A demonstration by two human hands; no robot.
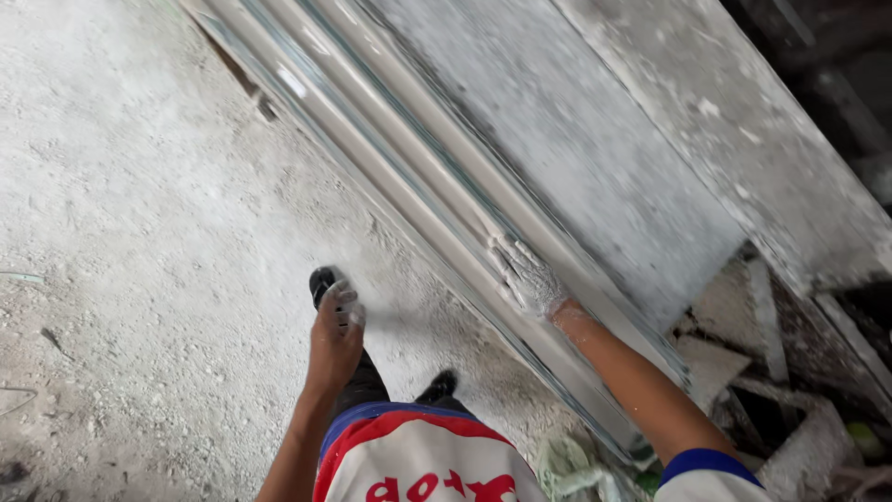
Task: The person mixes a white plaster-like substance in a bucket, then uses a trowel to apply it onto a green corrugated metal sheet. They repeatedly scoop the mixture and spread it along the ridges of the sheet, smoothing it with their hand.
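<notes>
On the dusty grey concrete floor (139,232), a stack of long pale beige panels standing on edge (418,186) leans against a broad whitewashed slab (595,158) and runs from the upper left down toward the lower right. Beyond the slab, at the right, lies a heap of broken grey rubble pieces (743,363). The person wears a white shirt with red and blue trim (418,455) and dark shoes, one black shoe (322,279) showing just beyond the left hand. The right hand (528,277), coated in white dust, lies flat on the top edge of the beige panels, its fingers (506,253) spread and pressed against them rather than wrapped around them. The left hand (334,330) hangs over the floor, well apart from the panels, its fingers (346,302) loosely curled and holding nothing.
</notes>
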